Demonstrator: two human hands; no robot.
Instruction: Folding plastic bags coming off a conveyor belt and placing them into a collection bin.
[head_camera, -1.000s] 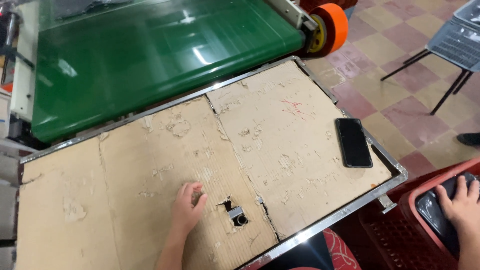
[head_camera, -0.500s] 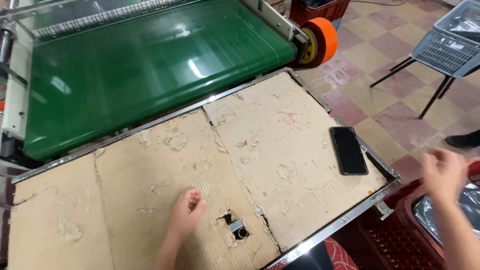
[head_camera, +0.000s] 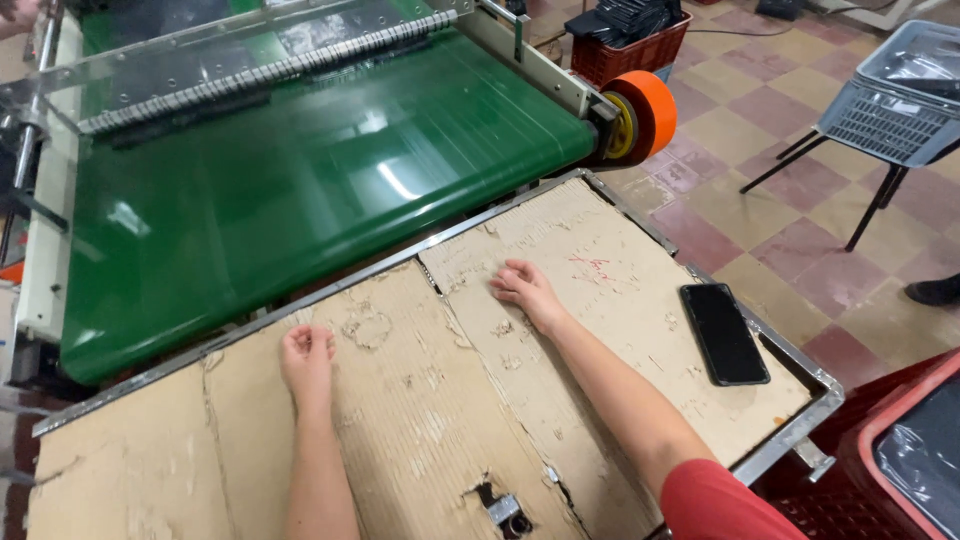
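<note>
Both of my hands rest on a worn cardboard-covered table (head_camera: 620, 330) in front of a green conveyor belt (head_camera: 300, 190). My left hand (head_camera: 307, 357) lies with its fingers curled, near the table's far edge. My right hand (head_camera: 523, 288) lies flat, fingers slightly bent, close to the seam between two cardboard sheets. Neither hand holds anything.
A black phone (head_camera: 724, 332) lies at the table's right side. An orange roller wheel (head_camera: 643, 115) ends the belt. A red crate (head_camera: 905, 450) stands at lower right, a grey basket on a stand (head_camera: 898, 95) at upper right, another red crate (head_camera: 630, 50) behind. A metal latch (head_camera: 505, 510) shows through a hole in the cardboard.
My right hand came up from the red crate at the right and landed on the cardboard. My left hand slid forward toward the belt. The view tilted up.
</note>
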